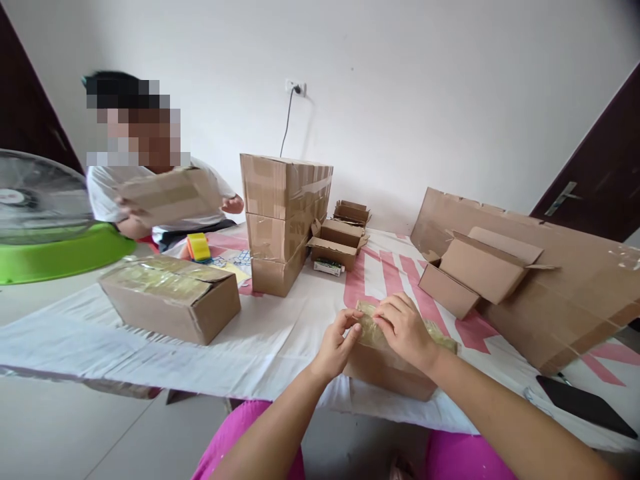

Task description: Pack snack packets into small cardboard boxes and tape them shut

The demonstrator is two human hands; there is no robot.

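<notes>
A cardboard box [387, 367] with crinkled, yellowish clear packing tape [370, 331] across its top lies at the table's near edge. At the left end of the box top, my left hand [339, 343] has its fingers curled in at the tape, the thumb bent toward them. Close beside it, my right hand [404, 330] reaches over the box with thumb and fingertips pinched on the tape. The exact bit of tape between the fingertips is too small to make out. Part of the box top is hidden under my right hand and forearm.
Another taped box [170, 300] lies to the left, near a yellow-orange tape dispenser [199, 247]. Stacked boxes [270, 227] stand mid-table, with open boxes [337, 243] behind. At right are a large cardboard sheet [565, 287], open boxes and a black tablet-like slab [585, 403]. A co-worker holds a box [170, 197].
</notes>
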